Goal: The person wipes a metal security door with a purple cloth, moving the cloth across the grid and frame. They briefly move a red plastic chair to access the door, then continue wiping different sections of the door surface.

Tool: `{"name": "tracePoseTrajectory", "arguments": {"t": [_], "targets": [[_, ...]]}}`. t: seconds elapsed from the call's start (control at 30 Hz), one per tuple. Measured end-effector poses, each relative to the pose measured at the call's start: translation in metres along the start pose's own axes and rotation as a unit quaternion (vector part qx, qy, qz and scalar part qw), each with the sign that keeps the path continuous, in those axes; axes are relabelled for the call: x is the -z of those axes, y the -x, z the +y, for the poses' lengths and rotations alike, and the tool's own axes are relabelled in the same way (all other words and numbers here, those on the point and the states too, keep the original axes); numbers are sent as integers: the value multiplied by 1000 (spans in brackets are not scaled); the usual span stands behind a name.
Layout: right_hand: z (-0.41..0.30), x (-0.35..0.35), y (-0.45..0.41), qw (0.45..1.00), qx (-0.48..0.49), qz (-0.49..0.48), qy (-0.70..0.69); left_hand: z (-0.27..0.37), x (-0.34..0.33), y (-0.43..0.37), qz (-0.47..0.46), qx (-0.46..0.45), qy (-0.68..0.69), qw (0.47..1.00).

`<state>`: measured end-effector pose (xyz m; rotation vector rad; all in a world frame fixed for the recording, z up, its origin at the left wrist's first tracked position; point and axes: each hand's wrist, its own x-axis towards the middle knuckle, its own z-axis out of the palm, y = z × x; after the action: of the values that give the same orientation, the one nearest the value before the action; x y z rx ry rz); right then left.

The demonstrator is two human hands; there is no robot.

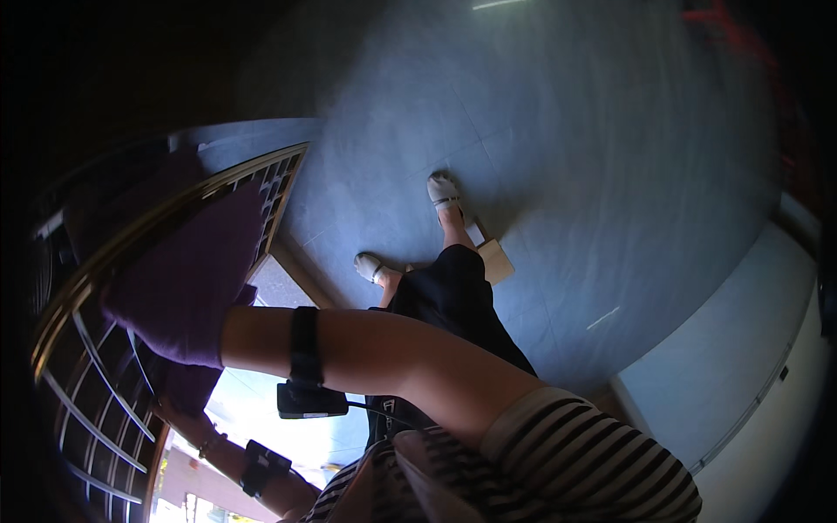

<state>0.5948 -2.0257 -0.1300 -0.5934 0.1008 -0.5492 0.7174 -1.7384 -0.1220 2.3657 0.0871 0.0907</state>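
Note:
My right arm reaches left across the view and ends at a purple cloth (189,281), which hides my right hand. The cloth lies against a framed door or gate with curved metal bars (98,353) and a shiny gold-coloured edge. Below it, my left hand (171,413) is dim and partly covered by the cloth's darker lower part, close to the bars. Whether its fingers grip anything cannot be told. Black straps circle both arms, with a small black box (312,401) under the right one.
Grey floor tiles (556,163) spread around my feet in light shoes. A small wooden stool or box (495,260) stands just behind my leg. A white panel or cabinet (713,327) is at the right. Bright light comes through an opening at lower left, beside a door sill (297,271).

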Motion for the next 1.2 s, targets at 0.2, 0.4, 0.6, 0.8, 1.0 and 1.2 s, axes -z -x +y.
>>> {"name": "tracePoseTrajectory", "arguments": {"t": [0.2,0.4,0.6,0.8,1.0,1.2], "targets": [[-38,46,-13,998,-19,-46,38,-5,-33,-10,9,-23,34,999],[-8,26,-30,995,-8,-66,81,-11,-17,-25,-46,-43,93,994],[-26,3,94,966,-168,-195,34,-42,85,126,74,-55,131,987],[-98,-35,244,575,-482,19,-661,-14,173,280,4,-104,350,931],[-158,-100,335,160,-609,120,-767,23,265,397,151,-143,368,906],[-149,-143,417,-245,-602,173,-740,-2,328,419,125,-251,316,906]]}}
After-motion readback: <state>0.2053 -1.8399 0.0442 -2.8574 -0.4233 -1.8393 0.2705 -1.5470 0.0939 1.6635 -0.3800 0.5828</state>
